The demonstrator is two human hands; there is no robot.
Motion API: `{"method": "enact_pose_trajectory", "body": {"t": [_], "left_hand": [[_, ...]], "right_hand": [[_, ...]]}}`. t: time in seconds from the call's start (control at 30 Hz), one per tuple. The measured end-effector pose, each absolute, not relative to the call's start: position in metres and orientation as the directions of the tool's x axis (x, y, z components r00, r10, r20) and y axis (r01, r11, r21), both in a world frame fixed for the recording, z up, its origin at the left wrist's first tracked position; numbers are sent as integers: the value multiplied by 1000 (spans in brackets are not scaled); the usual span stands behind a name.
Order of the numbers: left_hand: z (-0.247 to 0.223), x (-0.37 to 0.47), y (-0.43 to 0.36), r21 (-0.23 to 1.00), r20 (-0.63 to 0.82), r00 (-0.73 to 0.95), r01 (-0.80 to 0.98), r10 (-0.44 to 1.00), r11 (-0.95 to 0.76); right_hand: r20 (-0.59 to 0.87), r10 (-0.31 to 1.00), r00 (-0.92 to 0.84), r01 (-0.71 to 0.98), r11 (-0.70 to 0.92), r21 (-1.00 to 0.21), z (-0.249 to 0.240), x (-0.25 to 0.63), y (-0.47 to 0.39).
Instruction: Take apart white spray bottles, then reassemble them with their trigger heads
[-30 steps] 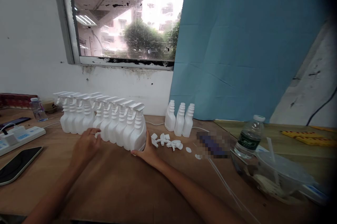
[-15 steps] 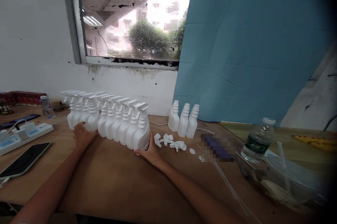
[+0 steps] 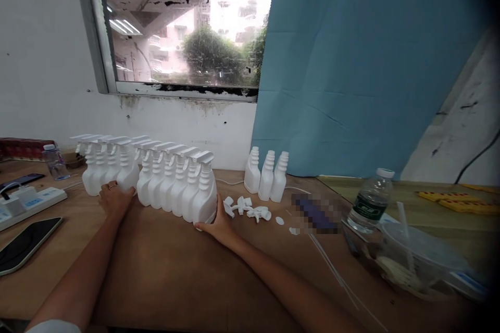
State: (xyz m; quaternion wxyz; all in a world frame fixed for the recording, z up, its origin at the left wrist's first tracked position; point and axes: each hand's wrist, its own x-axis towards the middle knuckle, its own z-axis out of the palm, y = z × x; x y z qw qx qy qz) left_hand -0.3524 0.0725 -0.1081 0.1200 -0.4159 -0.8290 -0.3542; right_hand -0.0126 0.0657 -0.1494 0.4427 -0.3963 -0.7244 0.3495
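Observation:
Two rows of white spray bottles with trigger heads stand upright on the brown table, a left row (image 3: 127,171) and a longer right row (image 3: 167,192). My left hand (image 3: 114,200) is low in front of the left row, fingers apart, the thumb near its last bottle. At the right row's near end, my right hand (image 3: 219,224) grips the lower part of the end spray bottle (image 3: 203,202), thumb in front; its other fingers are partly hidden. Right of this hand lie several loose white trigger heads (image 3: 258,213). Three headless white bottles (image 3: 267,179) stand behind them.
On the left are a power strip (image 3: 39,200), a phone (image 3: 29,242) and a small water bottle (image 3: 57,163). A larger water bottle (image 3: 369,202) and a clear plastic bowl (image 3: 425,255) stand on the right. Thin white tubes (image 3: 332,260) lie nearby.
The whole view has shifted, so everything appears farther left. My left hand's fingers have come closer against the left row. My right hand keeps its hold on the end spray bottle.

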Motion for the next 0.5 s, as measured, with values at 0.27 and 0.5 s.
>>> {"method": "enact_pose_trajectory", "body": {"t": [0.27,0.5], "left_hand": [[-107,-367,75,558,496,-644,750,583,354],[-111,-367,75,660,558,-647,725,519,194]], "right_hand": [[375,883,-281,276,449,-850,-148,-12,66],[362,892,-271,290,434,-853,-150,-12,65]]}}
